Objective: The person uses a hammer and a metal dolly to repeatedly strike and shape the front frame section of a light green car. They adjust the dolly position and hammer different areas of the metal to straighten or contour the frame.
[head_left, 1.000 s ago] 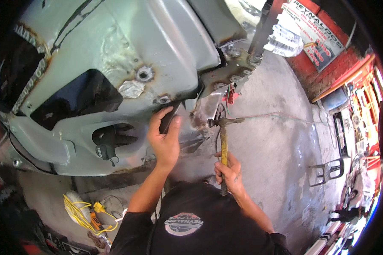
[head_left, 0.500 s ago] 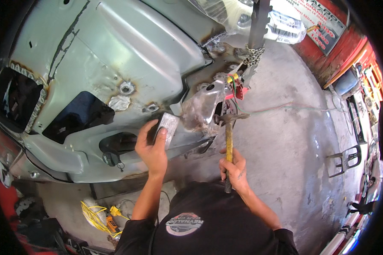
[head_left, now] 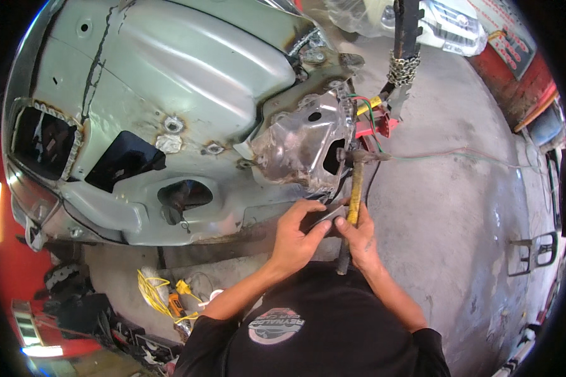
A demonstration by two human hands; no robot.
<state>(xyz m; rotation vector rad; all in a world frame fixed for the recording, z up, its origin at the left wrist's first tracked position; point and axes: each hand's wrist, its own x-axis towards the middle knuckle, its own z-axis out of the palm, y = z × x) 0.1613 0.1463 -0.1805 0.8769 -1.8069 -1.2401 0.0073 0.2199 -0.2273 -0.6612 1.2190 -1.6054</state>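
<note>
My left hand (head_left: 295, 235) is closed round a grey metal block (head_left: 329, 217), now seen nearly edge-on and partly hidden by the fingers. My right hand (head_left: 361, 237) grips a hammer (head_left: 356, 188) by its worn yellow handle, head up. The right thumb is close to the block; whether it touches cannot be made out. Beyond the hands stands a bare-metal bracket panel (head_left: 292, 141) with ragged, welded edges and a dark opening. It joins the pale green car body panel (head_left: 195, 69), which has burn marks and cut holes.
A steel post (head_left: 407, 31) wrapped with a chain (head_left: 404, 68) rises beyond the bracket. Thin wires (head_left: 446, 153) run over the concrete floor (head_left: 434, 207). A yellow cord (head_left: 152, 294) and an orange power tool (head_left: 176, 305) lie at lower left. A dark chair (head_left: 534, 252) stands at right.
My left hand has brought the block away from the body panel, rightward to beside my right hand, and turned it edge-on. The hammer has shifted slightly right. The whole view has moved somewhat.
</note>
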